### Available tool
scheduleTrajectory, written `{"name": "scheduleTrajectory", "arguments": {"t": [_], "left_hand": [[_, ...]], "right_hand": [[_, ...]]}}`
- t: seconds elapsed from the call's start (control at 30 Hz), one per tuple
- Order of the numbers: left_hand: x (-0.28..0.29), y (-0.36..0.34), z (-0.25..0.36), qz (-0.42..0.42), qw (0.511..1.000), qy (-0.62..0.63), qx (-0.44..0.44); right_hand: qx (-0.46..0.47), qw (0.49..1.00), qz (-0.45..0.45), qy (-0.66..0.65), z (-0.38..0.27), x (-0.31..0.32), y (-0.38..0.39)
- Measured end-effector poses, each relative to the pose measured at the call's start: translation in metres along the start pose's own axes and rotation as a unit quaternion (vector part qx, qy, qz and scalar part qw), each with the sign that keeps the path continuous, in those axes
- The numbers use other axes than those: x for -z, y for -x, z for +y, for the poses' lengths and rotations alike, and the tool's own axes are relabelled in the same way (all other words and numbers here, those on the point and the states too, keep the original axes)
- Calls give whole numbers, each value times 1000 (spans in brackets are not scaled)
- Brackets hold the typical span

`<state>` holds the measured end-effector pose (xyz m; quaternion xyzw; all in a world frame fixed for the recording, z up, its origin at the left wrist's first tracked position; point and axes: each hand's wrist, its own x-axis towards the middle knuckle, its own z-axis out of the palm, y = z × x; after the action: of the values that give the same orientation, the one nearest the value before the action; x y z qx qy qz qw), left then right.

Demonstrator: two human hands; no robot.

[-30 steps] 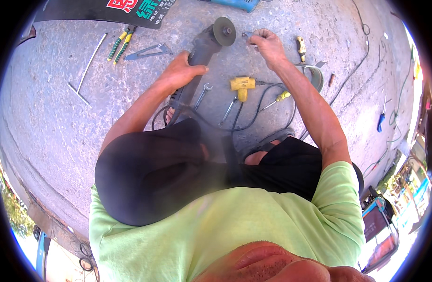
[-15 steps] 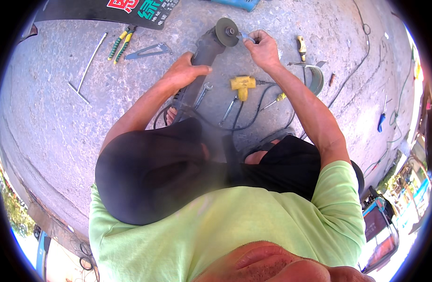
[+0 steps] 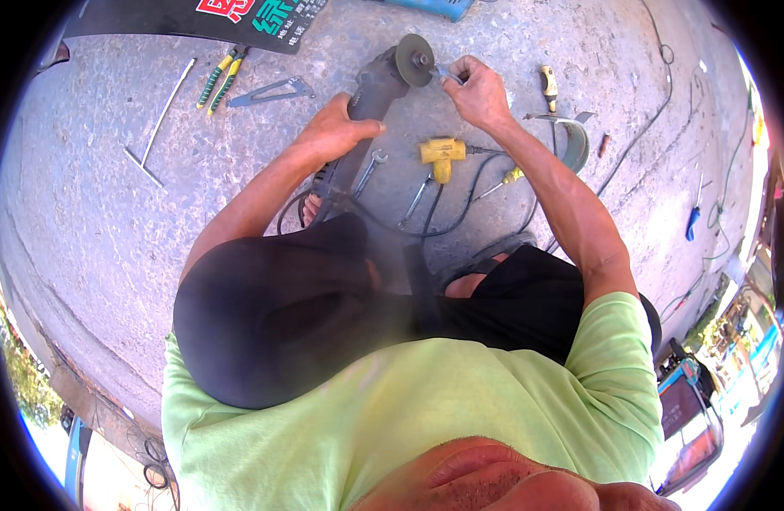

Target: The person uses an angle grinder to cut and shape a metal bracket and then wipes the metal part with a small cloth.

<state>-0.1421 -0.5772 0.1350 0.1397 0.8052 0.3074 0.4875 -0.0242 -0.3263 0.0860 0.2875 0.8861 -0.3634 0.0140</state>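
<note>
My left hand (image 3: 339, 129) is wrapped round the dark body of an angle grinder (image 3: 373, 100), its thumb lying across the top. The grinder stands tilted in front of me, its round disc (image 3: 412, 61) and centre nut facing up and to the right. Close by the disc, my right hand (image 3: 479, 92) is closed in a pinch on a small, pale bluish piece (image 3: 446, 75). One end of that piece points at the disc's edge; its kind is too small to make out. Whether it touches the disc I cannot tell.
A yellow power socket block (image 3: 441, 153) with its cable lies between my arms, beside a wrench (image 3: 371, 170) and a yellow-handled screwdriver (image 3: 504, 181). Green-yellow pliers (image 3: 224, 81), a T-shaped rod (image 3: 164, 119) and a two-pin spanner (image 3: 273, 92) are at left. A curved metal guard (image 3: 573, 143) is at right.
Very little differs. The grinder's disc and my right hand have shifted slightly, down and to the right in the picture. Both hands keep their grip.
</note>
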Motion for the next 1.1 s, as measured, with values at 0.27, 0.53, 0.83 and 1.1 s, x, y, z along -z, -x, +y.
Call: {"name": "scheduleTrajectory", "arguments": {"t": [0.27,0.53,0.83,1.1], "left_hand": [[0,2,3,6,999,-48,-12],[1,1,4,12,998,-68,-10],[6,-2,3,28,998,-48,-11],[19,-7,1,53,999,-6,3]], "right_hand": [[17,999,-24,37,-1,3,2],[12,1000,-8,22,2,-2,1],[30,991,-97,91,10,-5,14],[-25,995,0,98,31,35,3]]}}
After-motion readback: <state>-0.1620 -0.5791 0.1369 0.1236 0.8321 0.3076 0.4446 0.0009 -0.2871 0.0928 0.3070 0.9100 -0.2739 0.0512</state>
